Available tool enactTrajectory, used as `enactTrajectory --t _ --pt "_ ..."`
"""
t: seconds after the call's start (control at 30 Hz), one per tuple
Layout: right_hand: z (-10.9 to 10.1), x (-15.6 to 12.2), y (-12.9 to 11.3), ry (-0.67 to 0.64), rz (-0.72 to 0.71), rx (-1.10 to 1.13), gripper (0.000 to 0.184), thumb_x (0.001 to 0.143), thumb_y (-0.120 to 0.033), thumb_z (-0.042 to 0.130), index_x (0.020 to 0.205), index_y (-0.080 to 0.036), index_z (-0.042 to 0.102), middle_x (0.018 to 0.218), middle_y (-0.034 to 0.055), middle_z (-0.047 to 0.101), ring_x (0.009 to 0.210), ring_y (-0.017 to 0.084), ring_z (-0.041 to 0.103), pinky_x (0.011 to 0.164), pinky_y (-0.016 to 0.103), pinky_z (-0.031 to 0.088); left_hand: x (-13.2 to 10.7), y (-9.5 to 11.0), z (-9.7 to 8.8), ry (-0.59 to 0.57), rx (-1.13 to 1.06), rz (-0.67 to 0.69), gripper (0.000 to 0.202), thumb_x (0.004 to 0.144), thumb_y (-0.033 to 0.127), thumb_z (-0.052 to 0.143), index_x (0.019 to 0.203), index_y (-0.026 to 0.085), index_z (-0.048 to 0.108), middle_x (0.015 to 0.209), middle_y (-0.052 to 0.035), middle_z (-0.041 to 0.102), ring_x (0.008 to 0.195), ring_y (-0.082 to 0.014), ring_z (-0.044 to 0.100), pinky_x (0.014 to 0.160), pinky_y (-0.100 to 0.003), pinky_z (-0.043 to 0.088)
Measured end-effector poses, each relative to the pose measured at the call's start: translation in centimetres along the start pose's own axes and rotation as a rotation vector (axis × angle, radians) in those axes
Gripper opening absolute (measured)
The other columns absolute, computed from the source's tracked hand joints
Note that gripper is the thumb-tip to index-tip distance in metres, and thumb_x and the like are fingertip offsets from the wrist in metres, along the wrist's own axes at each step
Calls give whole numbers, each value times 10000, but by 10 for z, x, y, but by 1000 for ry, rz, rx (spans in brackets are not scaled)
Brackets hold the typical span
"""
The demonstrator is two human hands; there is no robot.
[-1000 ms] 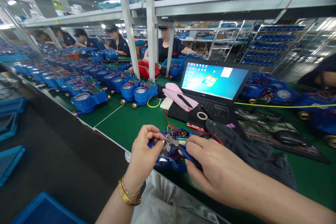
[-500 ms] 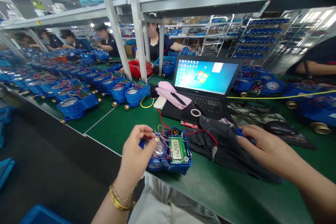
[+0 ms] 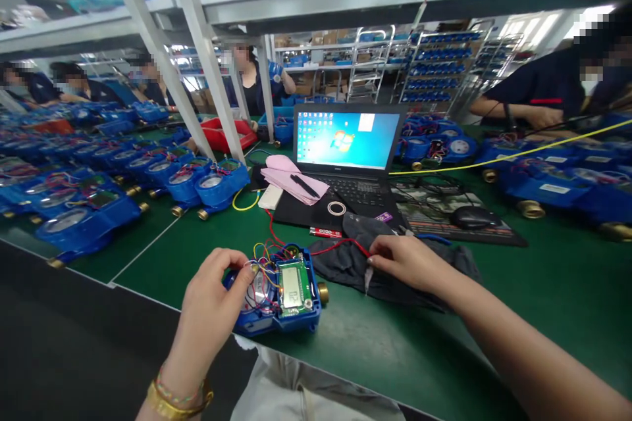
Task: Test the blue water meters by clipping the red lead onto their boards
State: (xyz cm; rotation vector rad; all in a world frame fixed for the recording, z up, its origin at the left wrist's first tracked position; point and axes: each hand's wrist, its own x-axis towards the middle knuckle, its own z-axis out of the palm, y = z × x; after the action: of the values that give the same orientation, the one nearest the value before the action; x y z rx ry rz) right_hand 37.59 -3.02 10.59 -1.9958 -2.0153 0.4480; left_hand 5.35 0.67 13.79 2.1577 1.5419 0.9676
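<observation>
An open blue water meter [image 3: 284,293] lies at the near edge of the green table, with a green display board and loose coloured wires on top. My left hand [image 3: 217,296] rests on its left side, thumb and fingers closed on the wires over the dial. A red wire [image 3: 340,245] runs from the meter across a dark grey cloth [image 3: 345,263] to my right hand [image 3: 407,262], which pinches the wire's end where a small white tip hangs down.
An open laptop [image 3: 345,145] stands behind the cloth, with a pink cloth and pen [image 3: 293,179], a tape ring [image 3: 336,208] and a mouse [image 3: 471,216] on a mat. Rows of blue meters [image 3: 99,177] fill the left. Other people work across the table and at right.
My right hand left the meter, swung out to the right over the cloth, then came back and took the red wire's end. The blue-handled tool is gone from it. The view shifted right.
</observation>
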Motion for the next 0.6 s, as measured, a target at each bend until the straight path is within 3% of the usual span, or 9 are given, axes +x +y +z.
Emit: enactTrajectory --t 0.1,0.23,0.3,0.37,0.47,0.6 --pt "11 6 -7 -46 -13 111 80 722 -266 592 673 -204 573 625 26 626 588 191 567 535 281 356 -4 2 -1 -33 -23 42 119 800 309 514 801 213 584 803 -5 582 783 -179 558 713 -297 417" --pt "7 7 -7 -74 -11 325 246 807 -423 447 689 -208 469 643 48 624 556 173 564 507 274 390 -7 4 -1 -54 -74 82 122 829 266 516 773 204 605 809 -9 581 804 -169 554 738 -296 412" --pt "-2 6 -12 -139 20 576 337 828 -528 430 745 -202 457 750 69 667 552 146 577 515 261 433 -7 4 1 -23 -93 85 154 843 252 508 733 198 601 783 -7 579 782 -161 553 722 -289 407" --pt "-11 5 -21 -217 50 892 387 770 -560 581 788 -185 486 819 78 675 573 126 579 536 247 454 -8 6 3 11 -96 75 156 850 239 504 735 195 600 774 -5 583 771 -157 554 715 -283 405" --pt "-18 3 -43 -284 3 1209 386 666 -393 790 858 -149 560 813 50 659 659 119 596 605 229 468 -10 8 4 33 -87 41 147 853 221 499 740 192 588 785 -10 588 778 -159 555 713 -275 409" --pt "-15 1 -72 -301 -132 1316 282 719 -258 777 895 -140 590 793 5 630 697 89 586 670 206 466 -12 9 3 34 -100 25 120 845 194 489 774 196 586 816 -15 595 798 -164 564 725 -272 425"
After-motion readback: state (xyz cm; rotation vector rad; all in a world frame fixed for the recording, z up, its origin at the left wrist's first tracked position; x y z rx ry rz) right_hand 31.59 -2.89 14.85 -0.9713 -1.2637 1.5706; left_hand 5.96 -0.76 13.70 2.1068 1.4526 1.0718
